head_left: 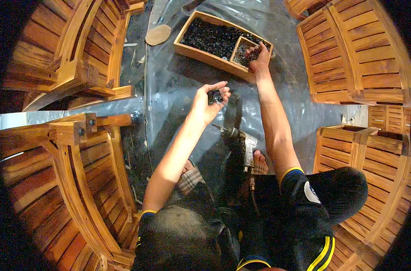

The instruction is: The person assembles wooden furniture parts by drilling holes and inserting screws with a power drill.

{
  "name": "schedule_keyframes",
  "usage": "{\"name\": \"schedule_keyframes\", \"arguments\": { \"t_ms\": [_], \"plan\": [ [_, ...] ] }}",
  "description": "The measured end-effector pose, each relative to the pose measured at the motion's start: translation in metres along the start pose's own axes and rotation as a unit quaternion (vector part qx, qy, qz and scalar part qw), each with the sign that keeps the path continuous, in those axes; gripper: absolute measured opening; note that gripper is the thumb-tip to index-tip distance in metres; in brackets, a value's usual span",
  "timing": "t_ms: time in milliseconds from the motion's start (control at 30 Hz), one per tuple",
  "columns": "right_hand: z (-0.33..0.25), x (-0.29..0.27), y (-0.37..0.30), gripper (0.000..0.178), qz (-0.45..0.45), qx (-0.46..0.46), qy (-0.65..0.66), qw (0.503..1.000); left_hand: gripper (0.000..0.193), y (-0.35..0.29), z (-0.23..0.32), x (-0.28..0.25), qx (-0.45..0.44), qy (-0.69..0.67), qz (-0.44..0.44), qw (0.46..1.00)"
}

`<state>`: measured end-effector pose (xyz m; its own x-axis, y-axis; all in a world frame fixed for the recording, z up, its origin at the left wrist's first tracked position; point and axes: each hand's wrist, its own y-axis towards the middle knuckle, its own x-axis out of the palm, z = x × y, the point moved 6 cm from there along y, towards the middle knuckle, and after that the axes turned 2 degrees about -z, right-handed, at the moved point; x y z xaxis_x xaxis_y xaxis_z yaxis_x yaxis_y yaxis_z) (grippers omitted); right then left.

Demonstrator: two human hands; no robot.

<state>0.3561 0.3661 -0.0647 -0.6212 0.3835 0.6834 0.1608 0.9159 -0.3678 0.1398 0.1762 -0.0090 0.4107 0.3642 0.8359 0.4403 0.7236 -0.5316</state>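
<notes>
My left hand (208, 100) is turned palm up and cupped around several small black hardware pieces (214, 96); their exact kind is too small to tell. Ahead and to the right, my right hand (260, 59) reaches into a small compartment (236, 51) at the right end of a long wooden box (210, 64). Its fingers are bent down among small metal fasteners (244, 52), and whatever they pinch is hidden. Many loose black pieces (210, 38) fill the box's larger section.
A power drill (249, 149) rests on the dark plastic sheet (169, 90) between my feet, its bit facing left. A flat tan oval piece (158, 35) lies left of the box. Slatted wooden furniture stands on the left (74, 180) and right (361, 49).
</notes>
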Motion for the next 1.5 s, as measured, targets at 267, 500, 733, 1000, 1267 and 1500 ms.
{"name": "schedule_keyframes", "arguments": {
  "t_ms": [267, 500, 733, 1000, 1267, 1500],
  "plan": [
    [0.000, 0.003, -0.003, 0.036, -0.030, -0.038, -0.067, 0.997, 0.039, 0.002, 0.001, -0.011, 0.005, -0.007, 0.013, 1.000],
    [-0.047, 0.015, -0.022, 0.037, -0.029, -0.268, -0.594, 0.758, 0.039, 0.001, -0.005, -0.007, 0.000, 0.001, 0.016, 1.000],
    [-0.044, 0.024, -0.030, 0.024, -0.098, -0.426, -0.752, 0.493, 0.038, 0.002, -0.006, -0.018, 0.003, 0.009, 0.028, 1.000],
    [-0.013, 0.032, -0.046, 0.030, -0.099, -0.413, -0.810, 0.404, 0.038, -0.003, -0.011, -0.025, 0.004, -0.003, 0.035, 0.999],
    [-0.005, 0.036, -0.039, 0.035, -0.059, -0.321, -0.868, 0.375, 0.039, -0.002, -0.015, -0.019, 0.000, 0.012, 0.026, 1.000],
    [-0.003, 0.028, -0.030, 0.048, -0.070, -0.301, -0.822, 0.479, 0.036, -0.007, -0.004, -0.022, 0.010, -0.013, 0.049, 0.999]
  ]
}}
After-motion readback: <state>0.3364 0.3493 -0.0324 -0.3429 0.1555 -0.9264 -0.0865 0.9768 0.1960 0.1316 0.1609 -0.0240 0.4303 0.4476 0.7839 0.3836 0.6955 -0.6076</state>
